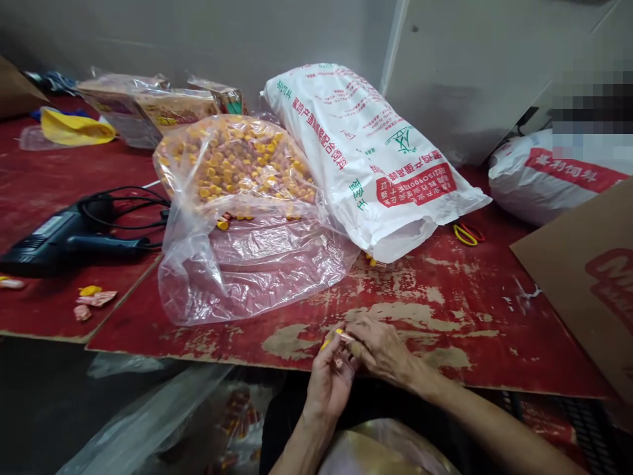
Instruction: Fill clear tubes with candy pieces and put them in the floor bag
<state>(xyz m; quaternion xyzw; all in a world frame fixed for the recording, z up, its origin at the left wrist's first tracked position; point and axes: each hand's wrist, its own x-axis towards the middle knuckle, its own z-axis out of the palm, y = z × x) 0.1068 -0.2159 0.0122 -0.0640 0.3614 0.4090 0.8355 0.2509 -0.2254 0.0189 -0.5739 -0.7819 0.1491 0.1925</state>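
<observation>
At the table's near edge my left hand is closed around small yellow-capped pieces with pink-and-white wrapped bodies. My right hand meets it from the right, its bent fingers pressed at the same pieces; their tips are partly hidden. Beyond both hands lies a large clear plastic bag, its mouth towards me. Many pieces of the same yellow and pink kind fill its far part. A few loose wrapped pieces rest on the table to the left.
A white printed sack leans beside the clear bag. On the left lies a dark heat gun with its cable. Boxes in plastic film stand behind. Yellow-handled scissors and a cardboard box are at right. The red table is worn.
</observation>
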